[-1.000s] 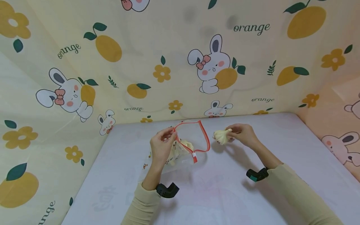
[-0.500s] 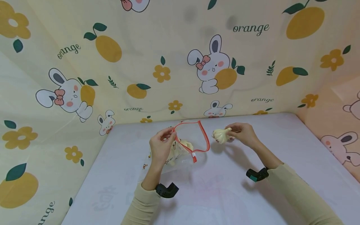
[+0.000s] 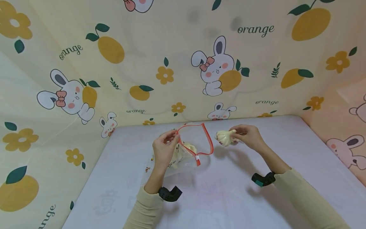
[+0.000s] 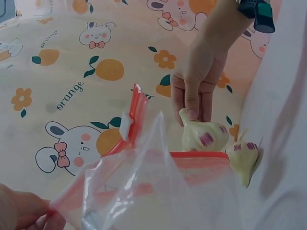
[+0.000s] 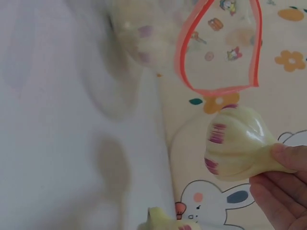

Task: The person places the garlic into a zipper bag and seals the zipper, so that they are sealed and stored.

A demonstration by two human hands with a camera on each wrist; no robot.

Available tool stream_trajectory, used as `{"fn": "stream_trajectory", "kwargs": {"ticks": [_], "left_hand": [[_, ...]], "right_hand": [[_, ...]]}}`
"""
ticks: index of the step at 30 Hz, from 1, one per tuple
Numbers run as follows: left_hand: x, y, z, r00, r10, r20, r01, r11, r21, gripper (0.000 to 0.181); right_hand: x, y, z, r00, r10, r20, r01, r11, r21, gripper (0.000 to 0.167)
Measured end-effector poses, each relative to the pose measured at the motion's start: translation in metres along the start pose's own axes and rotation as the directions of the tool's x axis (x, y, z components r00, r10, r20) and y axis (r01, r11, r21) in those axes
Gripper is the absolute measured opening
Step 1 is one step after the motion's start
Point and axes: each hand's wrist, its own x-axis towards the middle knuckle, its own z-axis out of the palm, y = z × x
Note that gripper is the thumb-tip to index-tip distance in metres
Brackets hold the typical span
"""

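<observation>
My left hand (image 3: 165,148) pinches the red zip edge of a clear printed zip bag (image 3: 180,170), whose mouth stands open toward the right. Pale garlic shows through the bag's side in the head view. To the right of the mouth, my right hand (image 3: 248,137) holds a garlic bulb (image 3: 225,137) by its stem between thumb and fingers. That bulb has purple streaks and hangs above the table, apart from the bag. Another garlic bulb (image 4: 243,158) lies on the table behind it, mostly hidden by the hand in the head view.
A white-covered table (image 3: 217,197) spreads under both hands. Behind it rises a cream curtain (image 3: 177,63) printed with rabbits and oranges. A white slider (image 4: 126,126) sits on the bag's red zip. Black cameras are strapped to both wrists.
Both hands stay almost where they were. The garlic bulb in my right hand has shifted very slightly to the left and up.
</observation>
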Motion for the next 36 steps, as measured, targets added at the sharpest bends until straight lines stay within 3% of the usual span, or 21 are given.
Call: {"fn": "stream_trajectory", "kwargs": {"ticks": [27, 36], "left_hand": [[0.000, 0.000, 0.003, 1.000, -0.011, -0.003, 0.010, 1.000, -0.015, 0.021], [0.000, -0.001, 0.004, 1.000, -0.022, -0.003, 0.022, 1.000, -0.003, 0.022]], "right_hand": [[-0.007, -0.028, -0.006, 0.998, -0.065, -0.023, 0.067, 0.996, 0.054, 0.026], [-0.011, -0.036, -0.006, 0.998, -0.055, -0.012, 0.056, 0.995, 0.088, 0.027]]}}
